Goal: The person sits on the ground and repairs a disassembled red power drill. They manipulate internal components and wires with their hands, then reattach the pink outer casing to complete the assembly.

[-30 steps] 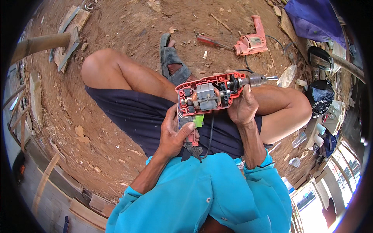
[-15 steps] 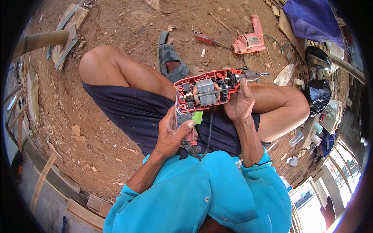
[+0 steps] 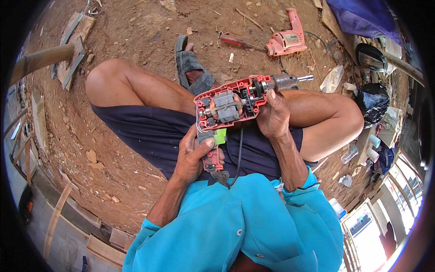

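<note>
One head-worn fisheye looks steeply down, close over the lap, dirt ground filling the upper frame.

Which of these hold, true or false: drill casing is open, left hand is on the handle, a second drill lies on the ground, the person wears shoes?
1. The held drill has its casing open, motor showing: true.
2. The left hand holds the drill's handle: true.
3. The right hand rests on the ground: false, it grips the drill's front end near the chuck.
4. A second drill lies on the dirt: true.
5. The person wears closed shoes: false, a sandal.
</note>
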`<state>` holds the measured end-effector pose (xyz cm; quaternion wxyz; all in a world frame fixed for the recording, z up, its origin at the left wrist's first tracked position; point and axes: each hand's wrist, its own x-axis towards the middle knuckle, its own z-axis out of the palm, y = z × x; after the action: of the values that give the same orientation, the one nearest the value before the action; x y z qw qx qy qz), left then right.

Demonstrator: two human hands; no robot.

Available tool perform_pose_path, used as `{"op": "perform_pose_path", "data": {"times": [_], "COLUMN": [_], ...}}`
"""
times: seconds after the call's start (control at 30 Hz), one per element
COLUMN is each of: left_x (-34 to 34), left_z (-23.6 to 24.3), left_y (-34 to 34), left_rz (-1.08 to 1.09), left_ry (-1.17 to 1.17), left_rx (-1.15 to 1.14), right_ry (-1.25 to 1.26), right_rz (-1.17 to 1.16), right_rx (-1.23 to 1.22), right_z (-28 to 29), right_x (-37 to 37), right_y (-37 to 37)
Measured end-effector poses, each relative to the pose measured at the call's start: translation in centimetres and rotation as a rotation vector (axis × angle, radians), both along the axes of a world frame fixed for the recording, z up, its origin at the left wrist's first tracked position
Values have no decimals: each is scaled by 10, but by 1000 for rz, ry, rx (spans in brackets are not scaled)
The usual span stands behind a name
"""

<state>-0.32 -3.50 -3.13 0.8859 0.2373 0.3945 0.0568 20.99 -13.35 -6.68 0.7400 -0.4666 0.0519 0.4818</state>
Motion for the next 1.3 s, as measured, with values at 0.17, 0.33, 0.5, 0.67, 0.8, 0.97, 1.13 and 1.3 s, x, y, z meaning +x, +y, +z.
{"op": "perform_pose_path", "data": {"times": [0.17, 0.33, 0.5, 0.67, 0.8, 0.97, 1.13, 1.3], "left_x": [-1, -3, -5, -8, -7, 0, 2, 3], "left_z": [0, -3, -3, -4, -3, 4, 2, 3], "left_y": [5, 5, 8, 7, 4, 2, 2, -2], "left_rz": [-10, -22, -93, -124, -130, -101, -138, -209], "left_ry": [8, 14, 50, 71, 71, 105, 82, 100], "left_rx": [-60, -54, -74, -28, 23, 89, 185, 362], "right_ry": [-16, -26, -67, 3, 59, 146, 197, 251], "right_rz": [40, 34, 16, 23, -27, -48, -44, -62], "right_rx": [-11, -23, -30, -8, 1, -10, 47, 41], "right_z": [-2, 0, -1, -7, -10, -16, -23, -21], "right_x": [1, -1, -1, 1, 0, 1, 7, 12], "right_y": [-3, 0, 2, -3, -5, -4, -7, -3]}}
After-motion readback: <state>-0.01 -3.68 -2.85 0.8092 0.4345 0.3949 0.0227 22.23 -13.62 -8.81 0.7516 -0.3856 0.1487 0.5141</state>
